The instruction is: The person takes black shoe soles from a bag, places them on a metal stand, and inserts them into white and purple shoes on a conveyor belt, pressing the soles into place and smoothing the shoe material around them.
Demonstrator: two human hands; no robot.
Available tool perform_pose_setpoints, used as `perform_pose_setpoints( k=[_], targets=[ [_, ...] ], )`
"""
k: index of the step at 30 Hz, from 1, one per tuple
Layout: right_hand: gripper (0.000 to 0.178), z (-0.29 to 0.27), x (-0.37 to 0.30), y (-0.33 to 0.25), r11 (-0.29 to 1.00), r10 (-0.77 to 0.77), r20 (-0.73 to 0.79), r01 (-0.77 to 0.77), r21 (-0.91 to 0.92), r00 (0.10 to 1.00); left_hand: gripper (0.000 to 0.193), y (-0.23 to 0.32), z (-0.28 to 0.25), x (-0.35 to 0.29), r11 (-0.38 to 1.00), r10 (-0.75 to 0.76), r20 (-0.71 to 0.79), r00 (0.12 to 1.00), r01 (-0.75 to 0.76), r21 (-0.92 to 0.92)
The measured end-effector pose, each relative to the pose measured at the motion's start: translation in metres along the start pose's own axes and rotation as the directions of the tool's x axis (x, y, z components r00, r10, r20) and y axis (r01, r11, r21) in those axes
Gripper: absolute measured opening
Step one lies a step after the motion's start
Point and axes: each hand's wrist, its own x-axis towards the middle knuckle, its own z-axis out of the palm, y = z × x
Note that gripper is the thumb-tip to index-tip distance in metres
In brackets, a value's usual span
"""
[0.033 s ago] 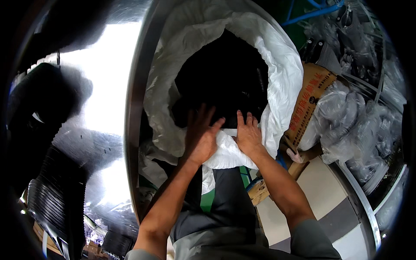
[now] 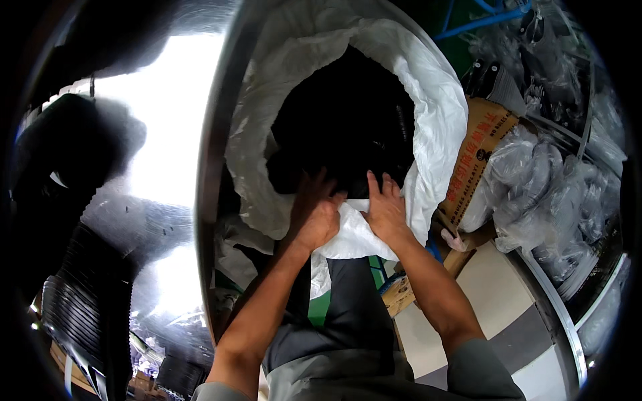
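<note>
A large white woven bag [image 2: 438, 107] stands with its mouth wide and its rim rolled outward. Dark black contents [image 2: 341, 120] fill it; their shapes are mostly lost in shadow. At the near left of the mouth is my left hand [image 2: 314, 214], fingers reaching over the rim into the shade, thumb toward the middle. My right hand [image 2: 386, 210] lies over the near rim, fingers spread and pointing inward, fingertips by the black contents. Between the hands a fold of the white rim hangs toward my legs. Neither hand visibly holds anything.
Along the left runs a shiny metal table [image 2: 167, 134] with a stack of ribbed black pieces [image 2: 83, 294]. To the right stand a brown printed carton [image 2: 478, 160] and a metal-framed rack [image 2: 565, 321] with clear plastic-wrapped goods [image 2: 535, 187]. A blue tube frame [image 2: 481, 23] is at the far right.
My left hand has shifted slightly right and its fingers sit a little lower in the picture, deeper in shade. My right hand has barely moved.
</note>
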Motion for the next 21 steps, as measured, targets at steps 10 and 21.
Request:
perform_pose_setpoints(
  k=[10, 21],
  targets=[
    [0.087, -0.012, 0.122, -0.077, 0.868, -0.47, -0.465, 0.49, -0.088, 0.75, 0.043, -0.082, 0.024, 0.024, -0.278, -0.69, 0.432, 0.58, 0.339, -0.899],
    [0.057, -0.058, 0.177, -0.003, 0.84, -0.498, -0.369, 0.542, 0.02, 0.785, 0.062, -0.057, 0.0, 0.038, -0.211, -0.752, 0.374, 0.542, 0.338, -0.917]
  ],
)
